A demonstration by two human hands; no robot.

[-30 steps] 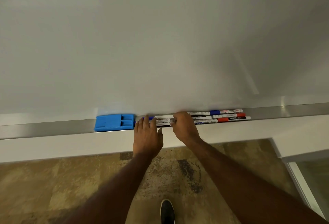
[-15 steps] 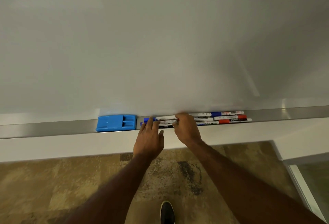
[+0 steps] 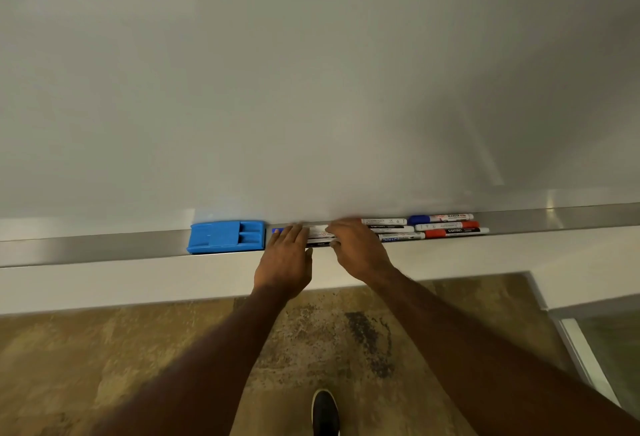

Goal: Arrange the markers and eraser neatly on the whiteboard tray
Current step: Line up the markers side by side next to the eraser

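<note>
A blue eraser (image 3: 227, 237) lies on the metal whiteboard tray (image 3: 104, 248), left of centre. Several markers with white barrels lie in rows to its right: a blue-capped one (image 3: 440, 218) at the back, a red-capped one (image 3: 450, 226), and a red and black one (image 3: 457, 232) in front. My left hand (image 3: 285, 261) lies flat with its fingers on the left ends of the markers (image 3: 320, 235). My right hand (image 3: 356, 245) is bent over the middle of the marker rows, fingertips touching them. Whether either hand grips a marker is hidden.
The white board (image 3: 311, 82) fills the upper view. Below the tray runs a white ledge (image 3: 138, 283), then a mottled brown floor (image 3: 86, 366) with my dark shoe (image 3: 325, 411). A glass panel frame (image 3: 588, 352) stands at the lower right.
My left hand has slid up onto the markers' left ends, covering most of the blue cap there. My right hand stays on the markers.
</note>
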